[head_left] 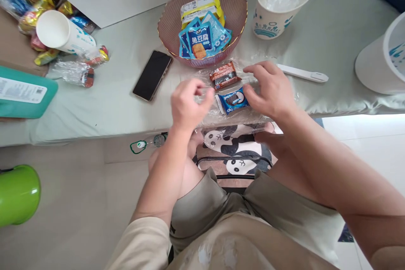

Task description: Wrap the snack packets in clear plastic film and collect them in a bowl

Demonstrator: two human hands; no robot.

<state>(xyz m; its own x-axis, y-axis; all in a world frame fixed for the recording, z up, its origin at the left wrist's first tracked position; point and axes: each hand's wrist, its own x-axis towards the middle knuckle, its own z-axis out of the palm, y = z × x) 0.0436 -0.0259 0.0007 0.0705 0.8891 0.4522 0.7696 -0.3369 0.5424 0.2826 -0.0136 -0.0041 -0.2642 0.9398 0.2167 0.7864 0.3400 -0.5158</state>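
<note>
On a sheet of clear plastic film (218, 112) lie two small snack packets. The brown-red packet (224, 75) is farther back, and the blue packet (234, 100) with a dark cookie picture is nearer the table edge. My left hand (190, 103) is just left of them, slightly blurred, its fingers curled in; whether it pinches the film is unclear. To the right, my right hand (270, 89) has its fingers apart, the thumb by the right end of the blue packet and the index finger near the brown-red one.
Behind the packets stands a pink ribbed bowl (167, 21) with blue and yellow packets. Around it are a phone (152, 75), a paper cup (268, 23), a white cutter-like tool (303, 73), another cup (373, 63), a tipped cup (72, 36) and a green container (25, 97).
</note>
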